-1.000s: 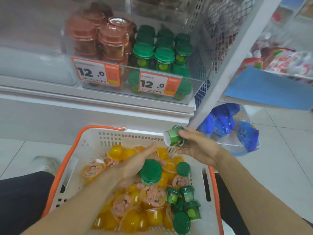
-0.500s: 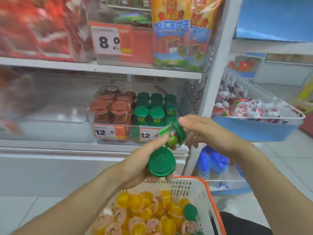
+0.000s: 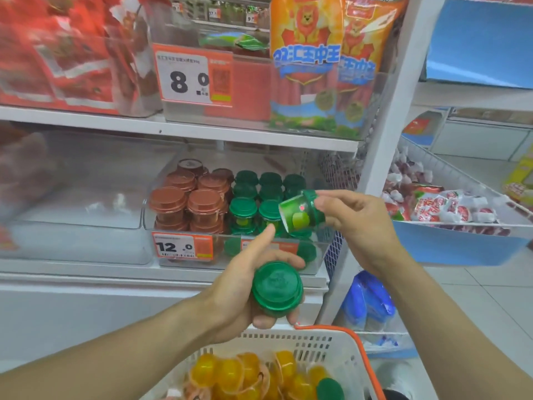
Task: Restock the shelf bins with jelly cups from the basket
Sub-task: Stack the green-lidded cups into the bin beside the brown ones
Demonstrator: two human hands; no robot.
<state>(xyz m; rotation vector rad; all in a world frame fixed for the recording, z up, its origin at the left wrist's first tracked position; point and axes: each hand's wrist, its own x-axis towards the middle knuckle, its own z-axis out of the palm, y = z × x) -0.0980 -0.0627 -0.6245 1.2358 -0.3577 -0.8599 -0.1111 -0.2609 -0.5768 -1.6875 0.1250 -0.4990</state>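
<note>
**Currently: Two Green Jelly Cups Held Before the Shelf Bin**

The left hand (image 3: 239, 287) grips a green jelly cup (image 3: 277, 285) with fingers curled round its body; the lid faces the camera, so the cup's axis points toward the viewer. The right hand (image 3: 354, 219) pinches a second green cup (image 3: 301, 215) by its lid end. This cup lies tilted, its axis near horizontal and its pale base pointing left toward the bin. The hands are apart, the right above the left.

The clear shelf bin (image 3: 320, 255) sits directly behind, holding brown-lidded cups (image 3: 204, 202) on the left and green-lidded cups (image 3: 243, 206) on the right. A price tag (image 3: 181, 246) is fixed to its front wall. The white basket (image 3: 340, 350) with orange rim is below, holding yellow jelly cups (image 3: 230, 373). A white shelf upright (image 3: 395, 111) stands just right of the bin.
</note>
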